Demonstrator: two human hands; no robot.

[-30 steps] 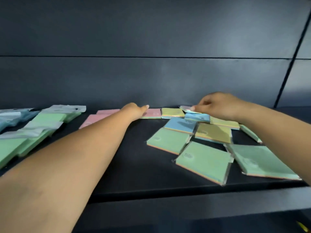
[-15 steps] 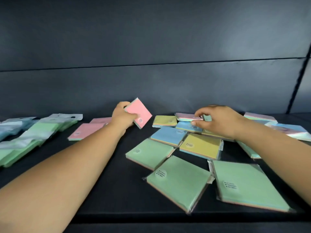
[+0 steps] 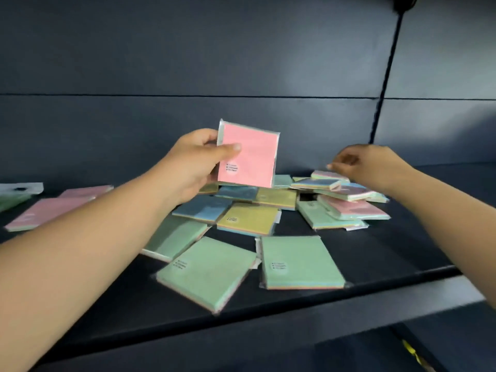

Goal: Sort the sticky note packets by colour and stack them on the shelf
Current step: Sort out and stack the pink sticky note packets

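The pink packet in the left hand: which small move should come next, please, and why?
Probably carry the pink packet leftward and lay it on the pink packets already lying flat at the left of the shelf. The left hand holds it upright above the mixed pile, so it is free to move, and that spot matches its colour.

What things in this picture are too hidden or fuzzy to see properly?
Head view:
- Tiny print on the round label of the pink packet in the left hand: too small to read.
- Packets under the mixed pile: covered by those on top and by the held packet.
- Far-left packets: cut off by the frame edge.
- Right hand: blurred, grip unclear.
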